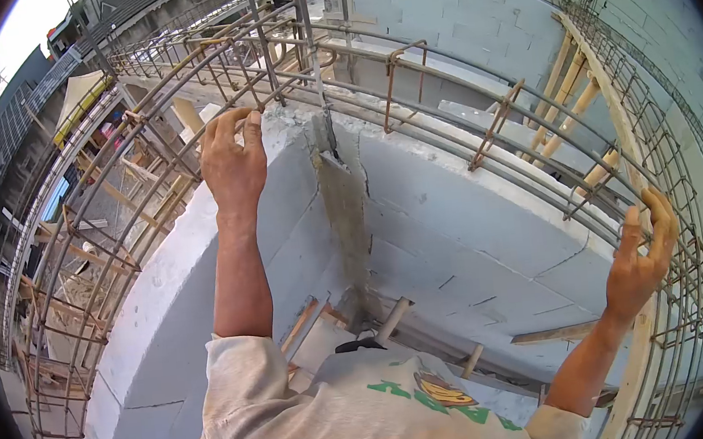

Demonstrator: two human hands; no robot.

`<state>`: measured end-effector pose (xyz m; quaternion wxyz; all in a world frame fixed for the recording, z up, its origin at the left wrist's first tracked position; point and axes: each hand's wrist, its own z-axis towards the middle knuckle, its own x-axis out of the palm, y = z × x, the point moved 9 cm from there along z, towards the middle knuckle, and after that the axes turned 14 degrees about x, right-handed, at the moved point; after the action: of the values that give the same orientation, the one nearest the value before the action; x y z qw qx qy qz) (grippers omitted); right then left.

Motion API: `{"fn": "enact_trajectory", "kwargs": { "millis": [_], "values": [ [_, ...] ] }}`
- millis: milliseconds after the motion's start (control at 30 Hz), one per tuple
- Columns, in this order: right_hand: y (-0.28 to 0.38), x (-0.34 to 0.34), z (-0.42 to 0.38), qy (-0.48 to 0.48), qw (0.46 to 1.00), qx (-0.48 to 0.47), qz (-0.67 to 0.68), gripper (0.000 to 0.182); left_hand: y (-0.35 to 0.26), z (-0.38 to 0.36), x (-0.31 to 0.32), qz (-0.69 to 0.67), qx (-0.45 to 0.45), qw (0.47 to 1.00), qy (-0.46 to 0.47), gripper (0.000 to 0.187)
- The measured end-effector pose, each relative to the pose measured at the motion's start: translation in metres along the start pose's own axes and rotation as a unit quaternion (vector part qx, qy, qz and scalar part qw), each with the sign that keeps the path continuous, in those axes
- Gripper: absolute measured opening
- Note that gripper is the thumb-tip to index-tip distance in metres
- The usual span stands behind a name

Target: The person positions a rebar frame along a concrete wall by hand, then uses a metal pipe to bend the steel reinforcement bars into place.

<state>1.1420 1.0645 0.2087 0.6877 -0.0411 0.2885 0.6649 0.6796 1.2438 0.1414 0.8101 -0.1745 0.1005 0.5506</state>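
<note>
My left hand (pixel 234 159) is raised at the top of the wall corner, its fingers bent over a long bar of the left rebar cage (pixel 161 105). Its thumb lies close to the fingers, and the contact is partly hidden. Off to the right, my right hand (pixel 642 263) has its fingers curled around the bars of the right rebar cage (pixel 520 127), thumb on the near side. Both cages lie along the top of the pale block wall (pixel 460 200). A thin upright rod (pixel 315 62) stands at the corner between my hands.
Below the corner are wooden props (pixel 393 319) and planks. Round timber poles (pixel 566 118) lean beyond the right cage. A taller block wall (pixel 475 13) stands behind. Timber and debris lie on lower ground at left. More rebar (pixel 695 271) and a wooden board (pixel 633 370) run along the right.
</note>
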Motion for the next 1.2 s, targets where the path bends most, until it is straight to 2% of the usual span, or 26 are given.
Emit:
{"fn": "enact_trajectory", "kwargs": {
  "millis": [100, 200, 300, 400, 533, 600, 700, 833, 933, 1033, 1133, 1200],
  "values": [
    [0.029, 0.034, 0.028, 0.007, 0.998, -0.034, 0.043, 0.026, 0.019, 0.005, 0.011, 0.014, -0.024, 1.0, -0.003, 0.027],
    [0.038, 0.072, 0.05, 0.006, 0.999, -0.047, 0.018, 0.026, 0.037, 0.002, 0.03, 0.014, -0.07, 0.997, 0.038, 0.03],
    [0.035, 0.105, 0.067, 0.042, 0.998, -0.022, -0.035, 0.029, 0.05, -0.002, 0.047, 0.021, -0.092, 0.99, 0.102, 0.033],
    [0.021, 0.126, 0.069, 0.046, 0.995, 0.025, -0.087, 0.04, 0.049, 0.0, 0.054, 0.068, -0.091, 0.975, 0.191, 0.038],
    [0.024, 0.135, 0.065, 0.103, 0.979, 0.111, -0.138, 0.05, 0.055, 0.002, 0.061, 0.076, -0.055, 0.966, 0.24, 0.035],
    [0.024, 0.137, 0.065, 0.09, 0.98, 0.096, -0.152, 0.05, 0.056, 0.003, 0.064, 0.069, -0.056, 0.963, 0.253, 0.033],
    [0.021, 0.139, 0.065, 0.08, 0.981, 0.072, -0.164, 0.048, 0.055, -0.001, 0.064, 0.097, -0.064, 0.968, 0.221, 0.031],
    [0.006, 0.152, 0.068, 0.059, 0.983, 0.025, -0.175, 0.039, 0.053, 0.0, 0.063, 0.125, -0.089, 0.959, 0.237, 0.035],
    [0.026, 0.153, 0.064, 0.065, 0.981, 0.03, -0.179, 0.034, 0.054, -0.001, 0.066, 0.162, -0.086, 0.956, 0.23, 0.037],
    [0.029, 0.154, 0.061, 0.045, 0.996, 0.042, -0.059, 0.029, 0.049, -0.002, 0.067, 0.19, -0.062, 0.955, 0.219, 0.037],
    [0.027, 0.149, 0.051, 0.005, 0.995, 0.096, -0.042, 0.026, 0.045, -0.004, 0.067, 0.201, -0.039, 0.961, 0.187, 0.035],
    [0.027, 0.149, 0.051, -0.023, 0.996, 0.076, -0.052, 0.024, 0.043, -0.005, 0.066, 0.199, -0.037, 0.963, 0.18, 0.034]
  ]
}}
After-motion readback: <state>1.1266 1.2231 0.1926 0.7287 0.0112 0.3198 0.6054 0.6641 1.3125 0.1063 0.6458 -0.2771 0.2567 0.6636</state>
